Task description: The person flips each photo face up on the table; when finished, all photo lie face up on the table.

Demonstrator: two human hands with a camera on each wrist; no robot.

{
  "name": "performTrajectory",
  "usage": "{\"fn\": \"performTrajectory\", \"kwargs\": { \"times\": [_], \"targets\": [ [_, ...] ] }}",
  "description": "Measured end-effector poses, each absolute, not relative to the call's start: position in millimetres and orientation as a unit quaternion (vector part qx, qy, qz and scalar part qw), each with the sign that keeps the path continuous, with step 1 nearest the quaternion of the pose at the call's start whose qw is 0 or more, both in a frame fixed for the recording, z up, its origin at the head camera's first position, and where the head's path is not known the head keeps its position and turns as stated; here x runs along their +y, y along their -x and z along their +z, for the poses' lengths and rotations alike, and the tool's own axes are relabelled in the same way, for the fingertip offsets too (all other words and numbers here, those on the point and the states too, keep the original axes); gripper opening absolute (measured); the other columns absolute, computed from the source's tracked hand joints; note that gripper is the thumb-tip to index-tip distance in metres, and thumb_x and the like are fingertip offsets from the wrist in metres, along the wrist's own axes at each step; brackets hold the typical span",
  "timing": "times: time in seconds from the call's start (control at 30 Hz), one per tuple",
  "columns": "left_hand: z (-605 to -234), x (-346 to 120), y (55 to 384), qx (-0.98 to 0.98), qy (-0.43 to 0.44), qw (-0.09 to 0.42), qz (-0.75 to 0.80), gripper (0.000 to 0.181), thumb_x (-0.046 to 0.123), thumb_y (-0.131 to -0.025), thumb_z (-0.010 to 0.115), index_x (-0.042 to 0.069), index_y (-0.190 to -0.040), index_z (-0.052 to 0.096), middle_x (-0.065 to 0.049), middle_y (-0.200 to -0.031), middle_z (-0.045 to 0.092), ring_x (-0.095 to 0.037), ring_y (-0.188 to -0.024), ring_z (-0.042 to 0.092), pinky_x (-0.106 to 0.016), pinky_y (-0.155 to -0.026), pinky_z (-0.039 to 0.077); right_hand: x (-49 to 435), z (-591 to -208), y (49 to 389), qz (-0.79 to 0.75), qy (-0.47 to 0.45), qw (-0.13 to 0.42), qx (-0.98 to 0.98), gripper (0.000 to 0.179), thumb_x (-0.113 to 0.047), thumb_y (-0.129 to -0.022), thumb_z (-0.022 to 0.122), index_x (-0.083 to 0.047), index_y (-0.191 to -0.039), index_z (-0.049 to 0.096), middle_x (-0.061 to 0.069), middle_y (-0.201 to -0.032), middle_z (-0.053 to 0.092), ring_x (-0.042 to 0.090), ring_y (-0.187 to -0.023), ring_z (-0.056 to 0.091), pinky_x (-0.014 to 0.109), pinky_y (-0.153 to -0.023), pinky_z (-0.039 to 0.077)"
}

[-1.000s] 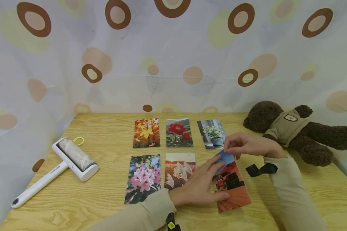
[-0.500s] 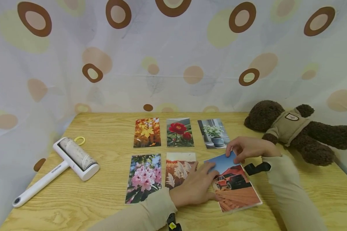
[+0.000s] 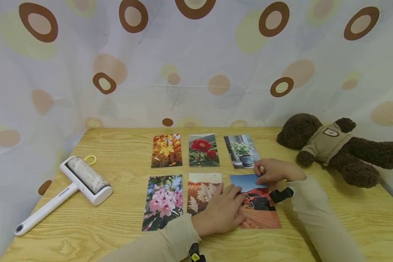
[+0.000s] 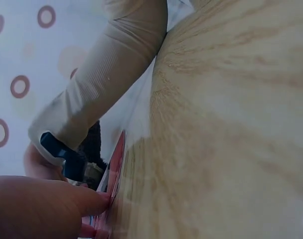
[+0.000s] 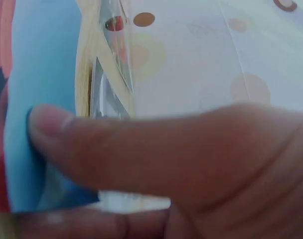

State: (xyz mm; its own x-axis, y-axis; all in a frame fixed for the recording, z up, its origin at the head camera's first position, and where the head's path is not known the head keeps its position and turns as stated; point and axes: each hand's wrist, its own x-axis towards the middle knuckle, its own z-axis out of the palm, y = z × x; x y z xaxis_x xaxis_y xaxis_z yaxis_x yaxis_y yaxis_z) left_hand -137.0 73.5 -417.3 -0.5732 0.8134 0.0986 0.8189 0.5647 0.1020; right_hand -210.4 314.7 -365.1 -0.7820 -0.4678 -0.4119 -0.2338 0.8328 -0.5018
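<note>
A photo print of a red pickup truck on orange sand (image 3: 260, 214) lies at the front right of two rows of photos. My right hand (image 3: 280, 171) pinches its top right corner; the right wrist view shows the thumb (image 5: 54, 122) on the blue sky part. The left hand (image 3: 217, 213) lies with extended fingers over the truck photo's left edge and the pampas grass photo (image 3: 196, 191), hiding part of both. In the left wrist view, its fingertips touch the edge of the truck photo (image 4: 116, 164).
A pink flower photo (image 3: 163, 202) lies front left. Behind are a maple leaf photo (image 3: 166, 151), a red flower photo (image 3: 203, 151) and a potted plant photo (image 3: 242, 151). A lint roller (image 3: 82, 180) lies left and a brown teddy bear (image 3: 327, 145) right on the wooden table (image 3: 118, 225).
The truck photo has turned straighter and shifted left and up, in line with its row. The right hand moved left with its corner. The left hand stays nearly in place.
</note>
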Motion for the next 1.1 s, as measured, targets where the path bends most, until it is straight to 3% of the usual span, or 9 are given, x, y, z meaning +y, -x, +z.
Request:
{"fn": "performTrajectory", "kwargs": {
  "times": [0.13, 0.23, 0.5, 0.63, 0.8, 0.97, 1.1],
  "targets": [
    [-418.4, 73.5, 137.5, -0.882, 0.465, 0.018, -0.067, 0.048, 0.049, -0.098, 0.047, 0.019, -0.136, 0.051, -0.004, -0.146, 0.042, -0.021, -0.137, 0.037, -0.049, -0.113, 0.028, 311.7, -361.0, 206.7, -0.161, 0.17, 0.259, 0.937, 0.025, -0.021, -0.087, 0.071, -0.009, -0.082, 0.05, 0.0, -0.067, 0.051, 0.01, -0.053, 0.048, 0.026, -0.06, 0.038],
    [-419.1, 73.7, 138.5, -0.88, 0.469, 0.014, -0.07, 0.049, 0.049, -0.098, 0.047, 0.019, -0.137, 0.05, -0.004, -0.147, 0.041, -0.021, -0.138, 0.036, -0.049, -0.113, 0.028, 309.7, -360.3, 204.7, -0.156, 0.142, 0.267, 0.94, 0.025, -0.023, -0.088, 0.071, -0.008, -0.085, 0.051, 0.002, -0.065, 0.054, 0.01, -0.046, 0.05, 0.026, -0.057, 0.041],
    [-420.2, 72.1, 140.7, -0.88, 0.462, -0.02, -0.106, 0.05, 0.047, -0.099, 0.046, 0.019, -0.14, 0.048, -0.004, -0.149, 0.037, -0.021, -0.14, 0.032, -0.049, -0.114, 0.027, 306.6, -360.2, 204.0, -0.18, 0.128, 0.277, 0.935, 0.024, -0.018, -0.089, 0.068, -0.009, -0.08, 0.049, 0.0, -0.059, 0.047, 0.01, -0.043, 0.046, 0.027, -0.055, 0.04],
    [-419.6, 71.6, 142.4, -0.881, 0.445, -0.054, -0.153, 0.056, 0.047, -0.101, 0.039, 0.017, -0.148, 0.036, -0.003, -0.153, 0.034, -0.02, -0.143, 0.028, -0.048, -0.115, 0.024, 307.0, -360.5, 205.2, -0.176, 0.14, 0.274, 0.935, 0.021, -0.019, -0.093, 0.063, -0.01, -0.08, 0.049, -0.001, -0.062, 0.047, 0.01, -0.046, 0.044, 0.026, -0.054, 0.039],
    [-414.1, 67.3, 148.0, -0.885, 0.421, -0.069, -0.188, 0.058, 0.045, -0.103, 0.035, 0.013, -0.15, 0.031, -0.005, -0.155, 0.031, -0.021, -0.144, 0.026, -0.049, -0.116, 0.023, 306.8, -363.5, 207.3, -0.163, 0.181, 0.206, 0.948, 0.021, -0.021, -0.094, 0.061, -0.01, -0.08, 0.051, -0.001, -0.067, 0.05, 0.009, -0.054, 0.043, 0.026, -0.054, 0.036],
    [-405.7, 55.4, 157.0, -0.889, 0.405, -0.056, -0.209, 0.057, 0.042, -0.102, 0.041, 0.009, -0.148, 0.036, -0.009, -0.155, 0.031, -0.026, -0.143, 0.029, -0.049, -0.114, 0.027, 305.4, -367.9, 210.4, -0.169, 0.21, 0.103, 0.957, 0.018, -0.017, -0.094, 0.061, -0.01, -0.081, 0.051, -0.002, -0.064, 0.05, 0.009, -0.053, 0.042, 0.025, -0.053, 0.035],
    [-400.7, 40.6, 166.3, -0.888, 0.397, -0.039, -0.23, 0.057, 0.038, -0.1, 0.048, 0.008, -0.147, 0.037, -0.01, -0.155, 0.032, -0.028, -0.143, 0.03, -0.05, -0.112, 0.03, 306.8, -370.0, 212.9, -0.179, 0.207, 0.046, 0.961, 0.01, -0.012, -0.094, 0.059, -0.006, -0.091, 0.052, -0.001, -0.063, 0.051, 0.009, -0.05, 0.042, 0.026, -0.051, 0.035]
  ]
}}
